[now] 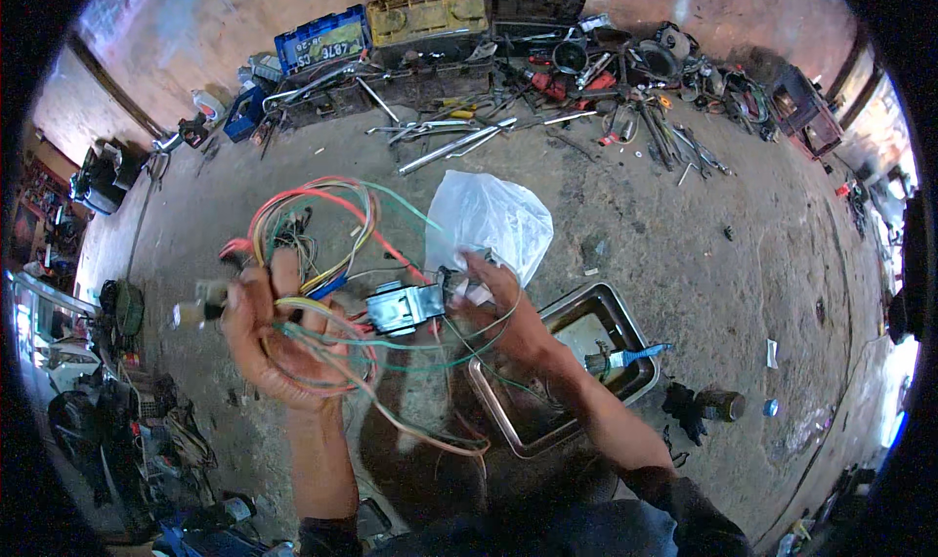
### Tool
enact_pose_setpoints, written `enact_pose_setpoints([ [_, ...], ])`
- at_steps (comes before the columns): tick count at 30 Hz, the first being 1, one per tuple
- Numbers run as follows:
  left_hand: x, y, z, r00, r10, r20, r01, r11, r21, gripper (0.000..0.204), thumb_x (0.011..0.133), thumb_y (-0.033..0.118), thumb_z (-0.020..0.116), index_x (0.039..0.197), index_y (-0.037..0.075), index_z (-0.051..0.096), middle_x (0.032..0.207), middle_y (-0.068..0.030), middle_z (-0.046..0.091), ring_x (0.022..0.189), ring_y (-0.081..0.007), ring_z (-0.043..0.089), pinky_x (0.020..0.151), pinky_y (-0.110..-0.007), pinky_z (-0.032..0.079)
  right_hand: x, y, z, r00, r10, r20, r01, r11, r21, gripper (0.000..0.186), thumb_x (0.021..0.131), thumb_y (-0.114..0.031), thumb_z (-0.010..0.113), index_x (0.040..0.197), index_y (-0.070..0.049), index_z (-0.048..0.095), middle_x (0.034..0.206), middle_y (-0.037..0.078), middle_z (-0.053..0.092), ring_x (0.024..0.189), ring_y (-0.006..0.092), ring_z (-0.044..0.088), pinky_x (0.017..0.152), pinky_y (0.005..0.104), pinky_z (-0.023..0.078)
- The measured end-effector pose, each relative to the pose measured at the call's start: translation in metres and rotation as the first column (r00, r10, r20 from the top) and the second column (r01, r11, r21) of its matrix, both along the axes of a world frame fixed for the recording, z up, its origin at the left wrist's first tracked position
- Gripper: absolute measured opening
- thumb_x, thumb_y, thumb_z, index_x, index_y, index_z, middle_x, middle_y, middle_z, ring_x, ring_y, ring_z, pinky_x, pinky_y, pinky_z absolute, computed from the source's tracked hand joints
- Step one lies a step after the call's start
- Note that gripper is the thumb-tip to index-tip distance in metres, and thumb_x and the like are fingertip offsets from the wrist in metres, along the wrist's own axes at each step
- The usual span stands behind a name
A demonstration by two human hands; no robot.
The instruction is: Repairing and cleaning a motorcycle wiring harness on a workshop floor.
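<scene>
A bundle of coloured wires (362, 227), red, yellow, green and white, loops up in front of me. My left hand (276, 347) is closed around it, with a connector with a pale tip (191, 313) sticking out to the left. Between my hands is a silver box-shaped electrical part (403, 308), red leads running from its left end. My right hand (500, 315) pinches at its dark right end; the exact grip is partly hidden. Just beyond the right fingers lies a translucent white plastic bag (498, 215). Green and brown wires hang below the box.
A metal tray (529, 447) with dark liquid and a blue-handled brush (625, 358) lies by my right forearm. Wrenches and bars (457, 147) spread across the far floor, before open blue and yellow cases (427, 15). A jar (721, 407) stands at right.
</scene>
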State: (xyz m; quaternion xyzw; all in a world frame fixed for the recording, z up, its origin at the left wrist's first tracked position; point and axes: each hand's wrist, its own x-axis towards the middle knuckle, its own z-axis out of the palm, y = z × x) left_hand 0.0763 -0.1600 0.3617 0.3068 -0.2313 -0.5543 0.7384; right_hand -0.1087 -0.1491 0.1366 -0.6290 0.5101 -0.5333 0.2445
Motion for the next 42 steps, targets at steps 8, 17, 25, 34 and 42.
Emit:
enact_pose_setpoints([
  [8,-0.006,-0.014,-0.005,0.834,-0.549,-0.045,0.521,0.813,-0.261,0.038,0.101,0.032,0.053,0.072,0.018,0.034,0.066,0.0015,0.042,0.042,-0.0082,0.033,0.037,-0.027,0.039,-0.055,0.027,0.032,0.959,-0.231,0.164,0.224,0.973,0.063,0.023,0.091,-0.011,0.065,0.111,0.0,0.067,0.094,0.014,0.067,0.092,0.0235,0.064,0.087,0.0368,0.051],
  [17,-0.035,0.004,0.001,0.81,-0.586,-0.034,0.559,0.788,-0.26,0.039,0.101,0.034,0.051,0.07,0.018,0.032,0.064,0.0013,0.033,0.041,-0.0116,0.033,0.04,-0.031,0.046,-0.109,0.074,0.03,0.988,-0.034,0.151,-0.076,0.743,0.665,0.038,0.106,-0.034,0.048,0.105,0.0,0.067,0.09,0.012,0.069,0.087,0.0161,0.062,0.085,0.0307,0.048],
  [25,-0.041,0.01,-0.003,0.819,-0.569,0.075,0.559,0.76,-0.331,0.039,0.099,0.03,0.052,0.069,0.017,0.03,0.068,0.0025,0.03,0.041,-0.0093,0.026,0.037,-0.026,0.034,-0.066,0.096,-0.009,0.888,0.293,0.354,-0.343,0.935,0.085,0.039,0.104,-0.032,0.053,0.128,-0.002,0.059,0.119,0.013,0.062,0.105,0.0225,0.058,0.095,0.0339,0.047],
  [34,-0.014,0.008,0.0,0.885,-0.429,0.183,0.466,0.813,-0.348,0.035,0.1,0.033,0.05,0.072,0.019,0.035,0.068,0.0017,0.038,0.045,-0.0099,0.039,0.042,-0.029,0.045,-0.103,0.123,-0.017,0.833,-0.128,0.538,-0.307,0.702,0.643,0.048,0.102,-0.047,0.053,0.099,-0.002,0.069,0.083,0.001,0.066,0.078,0.0108,0.061,0.074,0.0267,0.049],
  [42,-0.016,0.006,-0.019,0.791,-0.572,0.217,0.61,0.717,-0.336,0.03,0.096,0.034,0.055,0.078,0.015,0.04,0.072,0.0011,0.046,0.051,-0.0096,0.044,0.05,-0.026,0.049,-0.188,0.125,0.066,0.669,-0.232,0.706,-0.282,0.8,0.53,0.035,0.102,-0.035,0.056,0.091,-0.002,0.065,0.066,-0.002,0.05,0.055,0.0077,0.044,0.048,0.0258,0.035],
])
